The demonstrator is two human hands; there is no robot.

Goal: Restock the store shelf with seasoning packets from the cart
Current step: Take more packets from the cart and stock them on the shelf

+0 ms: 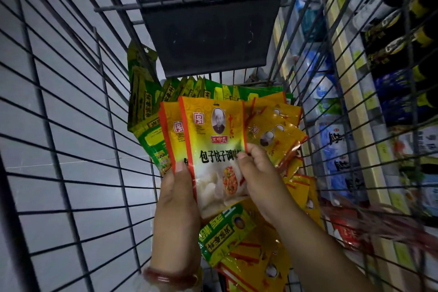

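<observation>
Inside the wire cart point(71, 125), my left hand point(176, 201) grips a small stack of yellow seasoning packets point(213, 140) from below, thumb on the front. My right hand point(258, 173) pinches the right edge of the front packet, which shows a portrait and a dumpling picture. More yellow packets point(277, 135) fan out behind my right hand and lie under my forearm point(251, 265). Green packets point(142, 102) stand along the cart's far end and left, and one lies flat below the stack point(225, 232).
A dark plastic child-seat flap point(208, 35) hangs at the cart's far end. Through the right wire wall I see store shelves point(350, 92) with blue-white bags and dark bottles point(403, 38). Red packets point(343, 230) sit low on the right. Grey floor tiles lie to the left.
</observation>
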